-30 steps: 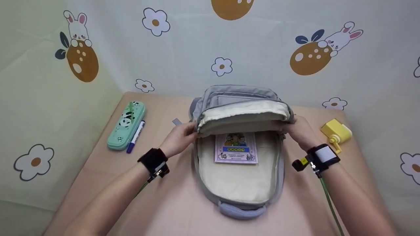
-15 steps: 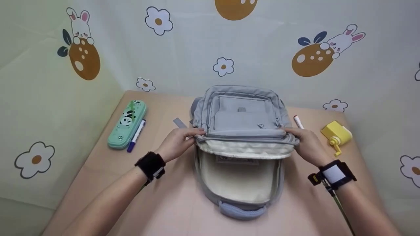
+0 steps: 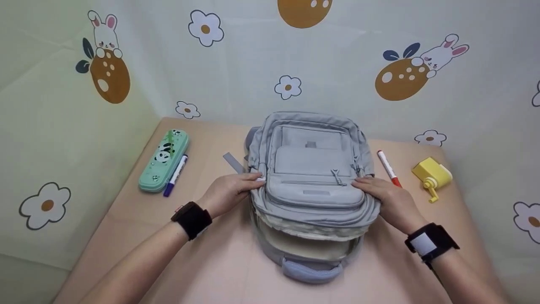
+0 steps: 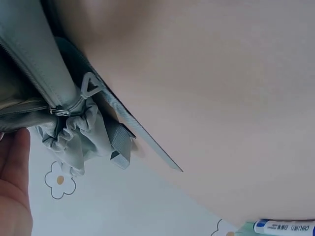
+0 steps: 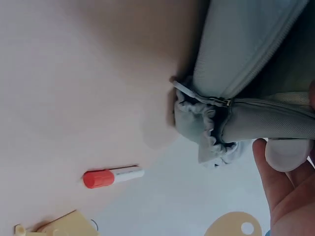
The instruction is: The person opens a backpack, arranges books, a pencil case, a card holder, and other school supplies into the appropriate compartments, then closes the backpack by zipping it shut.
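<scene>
A grey backpack [image 3: 313, 160] lies on the table with its main compartment partly open toward me, its cream lining [image 3: 312, 245] showing in the gap. The front panel is folded down over most of the opening. My left hand [image 3: 228, 192] pinches the panel's left edge, thumb on top. On the opposite edge my right hand [image 3: 394, 200] holds the panel in the same way. Zipper pulls hang at both sides; one zipper pull [image 4: 90, 86] shows in the left wrist view. By my right fingers, the right wrist view has a pale rounded piece [image 5: 288, 155] that I cannot identify. The bag's inside is mostly hidden.
On the left lie a mint panda pencil case [image 3: 163, 160] and a purple-capped marker [image 3: 175, 175]. To the right are a red-capped marker [image 3: 389, 169] and a yellow hand-crank device [image 3: 433, 173]. A patterned cloth wall [image 3: 244, 63] stands behind the table.
Both hands have drawn the front panel down toward me over the opening. A pink book seen inside earlier is now covered. The red-capped marker has come into sight.
</scene>
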Demonstrator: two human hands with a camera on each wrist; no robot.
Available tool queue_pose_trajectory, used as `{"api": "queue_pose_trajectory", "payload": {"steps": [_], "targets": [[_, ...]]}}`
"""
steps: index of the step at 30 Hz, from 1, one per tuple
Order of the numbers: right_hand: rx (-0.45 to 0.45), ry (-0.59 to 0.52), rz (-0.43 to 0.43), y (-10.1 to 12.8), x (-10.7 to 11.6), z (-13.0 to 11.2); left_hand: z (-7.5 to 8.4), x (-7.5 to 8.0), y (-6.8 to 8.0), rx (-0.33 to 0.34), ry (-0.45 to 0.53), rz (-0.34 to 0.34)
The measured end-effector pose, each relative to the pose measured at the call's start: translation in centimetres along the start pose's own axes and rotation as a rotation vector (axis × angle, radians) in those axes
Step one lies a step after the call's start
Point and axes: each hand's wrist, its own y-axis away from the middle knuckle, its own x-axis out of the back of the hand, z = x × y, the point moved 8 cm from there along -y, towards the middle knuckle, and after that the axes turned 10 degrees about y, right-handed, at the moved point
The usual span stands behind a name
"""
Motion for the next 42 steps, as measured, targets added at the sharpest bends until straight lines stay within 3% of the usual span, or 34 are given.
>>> {"api": "queue_pose_trajectory", "payload": {"steps": [6,11,13,19,21,22,23,27,28,29,31,34,38,42], "targets": [[0.041,0.044,0.011,0.9,-0.9,-0.6,0.2,-0.7,0.6,-0.042,-0.065,-0.030],[0.061,0.076,-0.017,1.3,-1.8,-1.2,0.0,-1.5,1.2,-0.002,-0.015,-0.094],[0.064,0.079,-0.025,1.5,-2.0,-1.3,-0.3,-1.8,1.3,0.062,0.039,-0.125],[0.055,0.059,-0.050,2.0,-2.5,-1.7,-2.8,-2.7,1.9,0.494,0.293,-0.142],[0.047,0.055,-0.068,2.2,-2.7,-1.7,-3.2,-2.9,2.2,0.567,0.330,-0.131],[0.042,0.053,-0.078,2.3,-2.8,-1.7,-3.1,-3.0,2.2,0.541,0.313,-0.141],[0.037,0.052,-0.088,2.4,-2.9,-1.7,-2.7,-3.0,2.0,0.469,0.261,-0.167],[0.000,0.029,-0.136,2.8,-3.3,-1.4,-0.3,-2.9,1.9,0.083,-0.015,-0.180],[-0.013,0.021,-0.152,2.9,-3.5,-1.3,0.2,-2.9,1.9,0.003,-0.078,-0.168],[-0.025,0.012,-0.165,3.0,-3.6,-1.3,0.5,-2.9,2.0,-0.034,-0.111,-0.157],[-0.048,-0.007,-0.188,3.2,-3.8,-1.0,0.5,-3.0,2.1,-0.038,-0.114,-0.151],[-0.059,-0.038,-0.195,3.5,-3.8,-0.8,0.2,-3.3,2.2,0.015,-0.084,-0.177],[-0.008,-0.082,-0.153,3.7,-3.4,-0.9,-0.4,-3.6,2.3,0.096,-0.050,-0.209],[0.013,-0.155,-0.151,3.9,-2.9,-0.8,-0.4,-3.6,2.4,0.108,-0.043,-0.206]]}}
